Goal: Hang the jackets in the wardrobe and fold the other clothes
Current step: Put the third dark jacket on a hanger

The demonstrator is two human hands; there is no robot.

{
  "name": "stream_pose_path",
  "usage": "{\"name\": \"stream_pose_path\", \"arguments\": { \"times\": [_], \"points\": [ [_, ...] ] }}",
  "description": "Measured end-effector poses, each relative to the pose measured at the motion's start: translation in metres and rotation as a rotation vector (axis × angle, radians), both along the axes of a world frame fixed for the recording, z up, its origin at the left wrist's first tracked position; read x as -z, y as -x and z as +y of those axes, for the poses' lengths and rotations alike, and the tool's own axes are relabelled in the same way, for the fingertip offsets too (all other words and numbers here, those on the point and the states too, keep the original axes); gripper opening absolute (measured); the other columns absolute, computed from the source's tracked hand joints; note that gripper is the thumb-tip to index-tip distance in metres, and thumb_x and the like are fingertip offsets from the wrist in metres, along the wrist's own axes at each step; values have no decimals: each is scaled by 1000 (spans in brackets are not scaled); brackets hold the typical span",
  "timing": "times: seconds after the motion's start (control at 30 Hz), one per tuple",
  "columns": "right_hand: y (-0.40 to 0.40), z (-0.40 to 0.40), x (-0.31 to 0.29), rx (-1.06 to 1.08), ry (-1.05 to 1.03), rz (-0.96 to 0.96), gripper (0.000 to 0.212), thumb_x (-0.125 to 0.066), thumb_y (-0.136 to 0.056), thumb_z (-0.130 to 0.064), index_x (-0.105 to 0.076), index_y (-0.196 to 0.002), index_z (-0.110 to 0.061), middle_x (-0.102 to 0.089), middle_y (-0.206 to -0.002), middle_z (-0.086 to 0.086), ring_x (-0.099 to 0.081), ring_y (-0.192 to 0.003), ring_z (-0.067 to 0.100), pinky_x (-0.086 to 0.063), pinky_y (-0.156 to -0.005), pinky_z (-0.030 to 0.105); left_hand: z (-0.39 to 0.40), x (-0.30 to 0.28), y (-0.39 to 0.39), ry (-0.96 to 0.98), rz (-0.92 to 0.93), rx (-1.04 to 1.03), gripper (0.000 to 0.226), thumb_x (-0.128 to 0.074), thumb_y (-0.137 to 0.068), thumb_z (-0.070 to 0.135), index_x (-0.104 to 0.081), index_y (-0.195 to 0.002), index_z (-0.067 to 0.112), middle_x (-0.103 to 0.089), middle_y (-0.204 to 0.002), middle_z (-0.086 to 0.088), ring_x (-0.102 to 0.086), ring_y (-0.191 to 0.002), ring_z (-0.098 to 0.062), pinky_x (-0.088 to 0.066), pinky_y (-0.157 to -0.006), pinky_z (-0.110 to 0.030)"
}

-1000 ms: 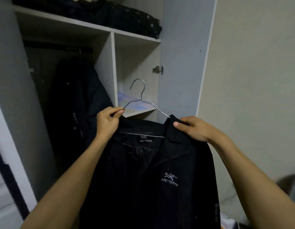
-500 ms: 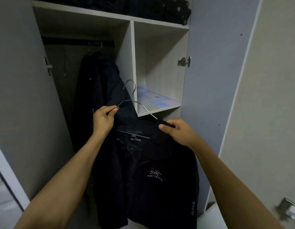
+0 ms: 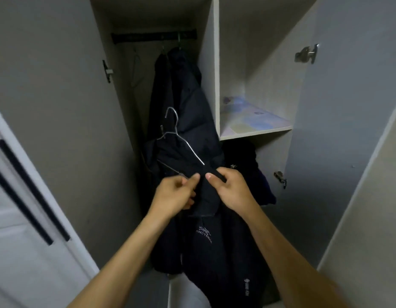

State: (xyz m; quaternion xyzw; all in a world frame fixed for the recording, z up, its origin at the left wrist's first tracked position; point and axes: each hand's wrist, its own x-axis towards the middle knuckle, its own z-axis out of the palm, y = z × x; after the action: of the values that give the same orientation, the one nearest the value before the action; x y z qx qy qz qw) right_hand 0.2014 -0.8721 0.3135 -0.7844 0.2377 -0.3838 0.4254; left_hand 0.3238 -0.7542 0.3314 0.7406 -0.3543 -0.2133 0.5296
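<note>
I hold a black jacket (image 3: 217, 247) with a white chest logo in front of the open wardrobe. It hangs on a thin metal wire hanger (image 3: 178, 138), whose hook points up and left. My left hand (image 3: 173, 195) pinches the jacket's collar edge by the hanger's lower wire. My right hand (image 3: 231, 188) grips the collar fabric at the hanger's right arm. Both thumbs nearly touch. Behind them a dark puffy jacket (image 3: 183, 103) hangs from the black rail (image 3: 153, 37).
The wardrobe has a white divider (image 3: 215, 70) and a shelf (image 3: 257, 125) lined with pastel paper on the right. Dark clothes (image 3: 250, 165) sit below that shelf. Open doors (image 3: 339, 130) flank both sides, with metal hinges. An empty wire hanger (image 3: 136, 63) hangs at the rail's left.
My hands came together at the collar's middle and the jacket moved down and closer to the hanging compartment. The view dropped, so the top shelf left the frame.
</note>
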Motion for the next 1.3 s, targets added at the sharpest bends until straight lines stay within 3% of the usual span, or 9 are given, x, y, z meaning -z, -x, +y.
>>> {"name": "stream_pose_path", "arguments": {
  "times": [0.13,0.27,0.4,0.53,0.67,0.8,0.87,1.03,1.3],
  "points": [
    [-25,17,16,-9,-123,-107,35,-63,-93,-30,-52,-67,-10,-53,-62,2,-50,-61,6,-42,-59,25,15,24,22,46,95,33,45,-70,-87,44,-66,-123,18,-71,-105,5,-68,-99,-7,-54,-96,-33],
    [-48,32,20,-115,-253,-207,28,-59,-97,-34,-49,-73,-23,-49,-68,-15,-49,-68,1,-43,-67,17,33,34,19,194,220,44,52,-70,-90,24,-53,-139,17,-69,-119,5,-62,-115,-5,-49,-104,-33],
    [-68,48,20,-191,-332,-265,25,-52,-101,-31,-54,-77,-26,-55,-74,-15,-54,-75,0,-47,-74,22,43,32,6,283,223,-33,45,-72,-89,17,-60,-132,17,-72,-115,0,-66,-112,-13,-51,-101,-35],
    [-82,49,18,-302,-446,-208,27,-49,-103,-29,-62,-119,-11,-62,-122,0,-59,-116,14,-45,-106,37,50,23,-7,317,148,-25,34,-76,-85,15,-70,-116,27,-75,-109,1,-69,-105,-16,-55,-92,-28],
    [-92,43,15,-408,-253,-77,22,-51,-101,-17,-56,-83,-6,-54,-78,-4,-53,-73,7,-45,-72,22,52,14,-25,240,49,-145,26,-71,-81,14,-74,-96,35,-76,-92,8,-73,-87,-10,-59,-75,-24],
    [-118,47,13,-452,-167,33,29,-51,-101,-12,-61,-127,-4,-57,-105,-11,-56,-107,8,-43,-96,21,49,22,-38,225,38,-367,17,-60,-89,16,-73,-96,26,-76,-86,3,-73,-82,-17,-61,-72,-32],
    [-127,48,13,-475,-167,100,32,-50,-102,-11,-58,-132,-4,-55,-111,-10,-57,-112,12,-45,-101,26,49,28,-44,219,88,-433,19,-56,-92,17,-72,-103,16,-75,-88,-4,-72,-82,-21,-61,-76,-37],
    [-129,29,22,-415,-166,131,29,-47,-101,-6,-71,-110,-20,-53,-114,-6,-61,-92,6,-52,-74,14,43,43,-51,245,246,-500,8,-54,-91,12,-62,-87,11,-63,-61,1,-59,-49,-8,-46,-45,-23],
    [-108,-29,8,-256,-192,147,27,-54,-97,-12,-69,-92,-35,-67,-103,-2,-66,-92,12,-54,-75,23,37,7,-60,302,49,-496,8,-55,-86,9,-60,-85,15,-63,-67,1,-59,-55,-9,-47,-48,-26]
  ]
}}
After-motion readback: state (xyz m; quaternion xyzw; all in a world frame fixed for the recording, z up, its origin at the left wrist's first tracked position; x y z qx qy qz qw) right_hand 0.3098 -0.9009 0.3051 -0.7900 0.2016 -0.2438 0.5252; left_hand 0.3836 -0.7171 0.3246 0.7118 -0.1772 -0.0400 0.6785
